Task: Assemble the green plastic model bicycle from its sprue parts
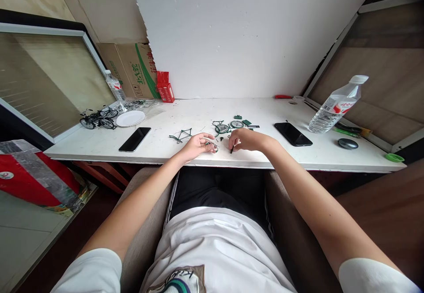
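My left hand (195,147) is closed on a small wire-like part (213,146) near the table's front edge. To its right my right hand (239,140) pinches a small black piece (232,150), its tip close to the tabletop. A dark green miniature bicycle frame (180,135) lies left of my left hand. Behind my hands are small spoked wheels (236,124) and dark green flat pieces (246,123). Tiny dark bits (221,138) lie between the two hands.
On the white table (198,107), a black phone (135,139) and assembled miniature bicycles (98,119) are left, beside a white plate (130,118). Another phone (293,134), a water bottle (338,105) and a dark round object (347,143) stand or lie right.
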### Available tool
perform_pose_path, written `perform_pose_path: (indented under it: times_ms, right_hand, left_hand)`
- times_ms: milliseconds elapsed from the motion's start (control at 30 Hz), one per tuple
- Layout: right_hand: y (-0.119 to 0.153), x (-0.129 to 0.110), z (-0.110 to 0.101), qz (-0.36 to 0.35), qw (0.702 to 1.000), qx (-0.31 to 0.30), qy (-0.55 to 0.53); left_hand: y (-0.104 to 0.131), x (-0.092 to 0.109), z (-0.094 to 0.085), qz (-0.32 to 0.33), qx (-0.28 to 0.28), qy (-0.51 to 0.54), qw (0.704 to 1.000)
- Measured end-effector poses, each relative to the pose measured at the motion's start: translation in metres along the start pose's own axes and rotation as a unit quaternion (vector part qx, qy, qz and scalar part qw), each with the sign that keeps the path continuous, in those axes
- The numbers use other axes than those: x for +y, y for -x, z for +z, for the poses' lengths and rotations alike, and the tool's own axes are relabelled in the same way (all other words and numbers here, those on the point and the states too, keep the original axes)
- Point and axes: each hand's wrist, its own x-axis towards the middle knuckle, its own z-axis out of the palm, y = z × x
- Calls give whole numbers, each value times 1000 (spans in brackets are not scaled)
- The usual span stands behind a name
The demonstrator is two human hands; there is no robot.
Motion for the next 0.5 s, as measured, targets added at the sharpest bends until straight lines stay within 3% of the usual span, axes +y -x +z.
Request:
perform_pose_path:
  times_ms: [233, 367, 500]
  right_hand:
    - [-3, 2, 4, 15, 999, 13, -25]
    - [-5, 2, 4, -34, 995, 85, -43]
    - [-7, -10, 7, -81, 974, 151, -145]
  left_hand:
    - [-2, -3, -2, 1, -3, -5, 1000]
    - [-1, -5, -2, 6, -6, -12, 1000]
    - [0, -3, -1, 1, -7, -12, 1000]
